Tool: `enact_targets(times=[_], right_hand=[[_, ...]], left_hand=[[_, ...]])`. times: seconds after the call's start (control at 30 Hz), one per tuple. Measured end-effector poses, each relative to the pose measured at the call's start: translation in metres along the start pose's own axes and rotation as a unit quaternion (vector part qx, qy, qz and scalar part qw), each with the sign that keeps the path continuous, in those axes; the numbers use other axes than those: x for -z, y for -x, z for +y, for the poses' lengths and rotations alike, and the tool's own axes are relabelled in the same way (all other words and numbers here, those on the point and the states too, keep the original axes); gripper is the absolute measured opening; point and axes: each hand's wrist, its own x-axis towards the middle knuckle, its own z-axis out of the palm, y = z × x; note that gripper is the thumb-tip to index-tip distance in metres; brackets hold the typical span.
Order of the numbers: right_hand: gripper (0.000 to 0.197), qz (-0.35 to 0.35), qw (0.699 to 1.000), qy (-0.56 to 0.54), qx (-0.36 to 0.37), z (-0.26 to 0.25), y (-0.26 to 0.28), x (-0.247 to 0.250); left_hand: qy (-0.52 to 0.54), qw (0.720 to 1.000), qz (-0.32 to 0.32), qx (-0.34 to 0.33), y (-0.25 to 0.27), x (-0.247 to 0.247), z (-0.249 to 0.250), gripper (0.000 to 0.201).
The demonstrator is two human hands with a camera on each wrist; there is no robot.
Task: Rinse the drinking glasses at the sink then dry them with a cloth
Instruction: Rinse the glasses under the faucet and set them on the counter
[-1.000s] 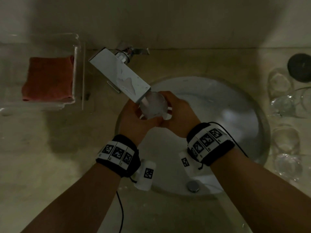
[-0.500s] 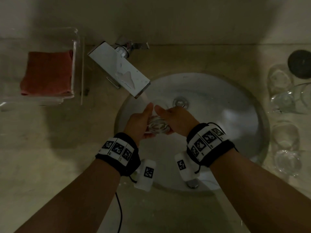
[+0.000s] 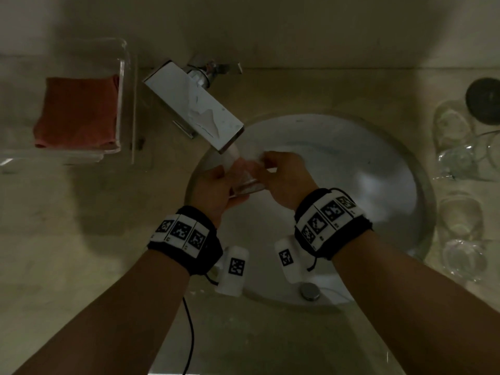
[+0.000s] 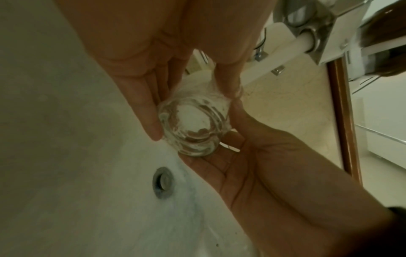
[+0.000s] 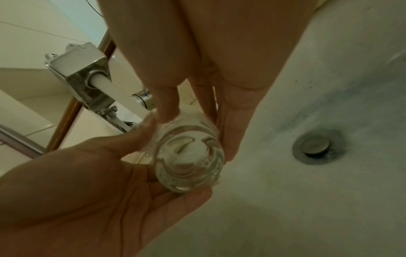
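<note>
Compared with half a second earlier, both hands and the glass are raised from the middle of the sink to the mouth of the faucet, so that the glass sits directly under the spout. Left hand holds the glass from the side, thumb and fingers laid along its wall. Right hand grips the opposite side, fingers curved round the wall and thumb near the rim. In the wrist views the thick base of the glass faces the cameras and the interior looks white and cloudy. Below the glass, the drain lies in the sink floor. Left of the faucet, a red cloth lies folded in a clear tray. Right of the sink, several more glasses stand on the counter, with a dark round object behind them.
</note>
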Motion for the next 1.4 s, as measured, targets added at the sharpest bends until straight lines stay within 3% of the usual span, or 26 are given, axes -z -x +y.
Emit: enact_targets(times=[0.2, 0.27, 0.37, 0.5, 0.63, 0.77, 0.87, 0.9, 0.97, 1.0, 1.1, 1.23, 1.3, 1.33, 1.4], right_hand=[[0.026, -0.010, 1.000, -0.020, 0.006, -0.001, -0.003, -0.001], [0.026, -0.026, 0.999, -0.039, 0.010, 0.001, -0.005, 0.000], [0.047, -0.068, 0.995, -0.071, 0.017, 0.004, -0.005, 0.002], [0.055, -0.073, 0.991, -0.106, 0.023, 0.006, -0.004, 0.004], [0.062, -0.078, 0.987, -0.139, 0.012, 0.006, -0.006, 0.006], [0.061, -0.072, 0.986, -0.148, 0.023, 0.003, -0.008, 0.008], [0.059, -0.070, 0.987, -0.144, 0.025, 0.001, -0.009, 0.007], [0.059, -0.070, 0.987, -0.144, 0.025, 0.001, -0.009, 0.007], [0.056, -0.069, 0.985, -0.156, 0.017, 0.001, -0.010, 0.008], [0.055, -0.069, 0.985, -0.160, 0.011, 0.001, -0.010, 0.008], [0.055, -0.070, 0.986, -0.154, 0.001, 0.005, -0.013, 0.009], [0.055, -0.068, 0.990, -0.125, 0.005, 0.007, -0.015, 0.012], [0.055, -0.071, 0.991, -0.112, 0.002, 0.005, -0.015, 0.015], [0.056, -0.069, 0.991, -0.110, -0.001, 0.003, -0.015, 0.017], [0.061, -0.051, 0.991, -0.124, 0.006, -0.005, -0.016, 0.022]], left_hand=[[0.002, 1.000, 0.000, -0.030, -0.005, 0.006, -0.002, 0.023], [-0.015, 0.998, -0.025, -0.056, -0.007, 0.011, -0.004, 0.034], [-0.031, 0.995, -0.021, -0.089, -0.014, 0.014, -0.006, 0.036], [-0.020, 0.993, -0.031, -0.115, -0.014, 0.008, 0.001, 0.054], [-0.096, 0.983, -0.022, -0.155, -0.013, 0.011, -0.002, 0.072], [-0.042, 0.991, -0.026, -0.127, -0.015, 0.013, -0.002, 0.077], [0.019, 0.998, -0.028, -0.051, -0.017, 0.012, 0.004, 0.078], [0.018, 0.998, -0.022, -0.053, -0.017, 0.011, 0.007, 0.068], [0.090, 0.996, -0.008, -0.020, -0.015, 0.005, 0.014, 0.021], [0.129, 0.991, -0.014, 0.017, -0.013, 0.004, 0.015, 0.016], [0.194, 0.980, -0.009, 0.044, -0.015, 0.001, 0.012, 0.015], [-0.007, 0.993, -0.041, -0.107, -0.011, 0.010, 0.000, 0.061], [-0.021, 0.993, -0.050, -0.107, -0.013, 0.011, -0.003, 0.075], [-0.029, 0.993, -0.050, -0.101, -0.012, 0.010, -0.004, 0.074], [-0.004, 0.998, -0.044, -0.038, -0.012, 0.008, -0.001, 0.050]])
